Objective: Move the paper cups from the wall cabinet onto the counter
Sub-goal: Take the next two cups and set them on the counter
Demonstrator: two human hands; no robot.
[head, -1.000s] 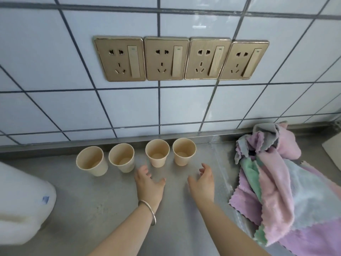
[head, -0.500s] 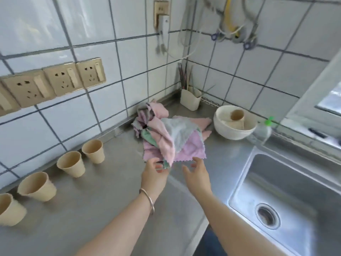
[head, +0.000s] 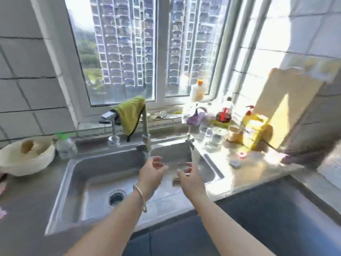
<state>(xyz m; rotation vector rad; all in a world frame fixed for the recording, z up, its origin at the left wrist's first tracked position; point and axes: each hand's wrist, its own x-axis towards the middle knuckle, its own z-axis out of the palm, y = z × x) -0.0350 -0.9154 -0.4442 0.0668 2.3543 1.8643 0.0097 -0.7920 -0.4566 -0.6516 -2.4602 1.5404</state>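
Both hands raised in front of the sink (head: pixel 73 182), centre of frame. Left hand (head: pixel 150 173) fingers spread and loosely curled, holding nothing; thin metal bangle (head: pixel 140 197) on that wrist. Right hand (head: pixel 191 179) likewise spread and empty, palm turned toward the left hand, a gap between the two. Forearms enter from the bottom edge.

Steel sink fills the lower centre, drain (head: pixel 116 197) near its middle. Tap (head: pixel 145 137) stands at the back rim, a yellow-green cloth (head: pixel 130 113) draped over it. Window (head: pixel 129 48) across the top of frame, tall apartment blocks outside.

Left edge: white bowl (head: pixel 11 163) on the desk (head: pixel 22 209), with what looks like a tan paper cup (head: pixel 26 146) lying inside it; blur makes this uncertain. Clear bottle with a green cap (head: pixel 64 145) just right of the bowl, beside the sink's back corner.

Right of the sink: sunlit clutter on the desk, including a bottle with an orange top (head: pixel 199 89) on the sill, a yellow bottle (head: pixel 249 115) and a pale board (head: pixel 287 100) leaning on the tiled wall. Details here are washed out by glare.

Wall cabinet is out of frame; no paper cups can be made out for certain anywhere on the desk in this view.
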